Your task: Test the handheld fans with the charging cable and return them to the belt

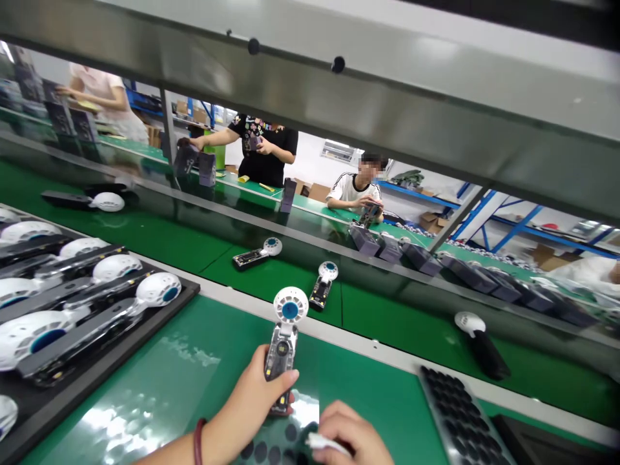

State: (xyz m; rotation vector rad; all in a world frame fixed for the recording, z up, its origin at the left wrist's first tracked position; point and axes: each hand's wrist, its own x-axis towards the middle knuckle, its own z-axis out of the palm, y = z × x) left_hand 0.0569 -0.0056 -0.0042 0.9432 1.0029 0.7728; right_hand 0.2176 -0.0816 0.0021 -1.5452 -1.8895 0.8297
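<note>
In the head view, the person's left hand [259,387] holds a handheld fan [282,349] upright above the green worktable [382,394], its thumb pressed across the clear front of the handle and its fingers wrapped around behind; the fan's white head, with a blue centre, points up and away. Near it, at the bottom edge, the right hand [358,434] has its fingers curled, pinching a white plug [321,442] that is apart from the fan. A dark tray [99,371] at left bears rows of similar fans. Beyond the table, a green belt [165,236] carries more, including a clear-handled one [321,290] and a black-handled one [483,347]. A sheet of black discs [460,413] lies to the right. Across the belt, a person in black [266,152] holds a small box [255,143].
</note>
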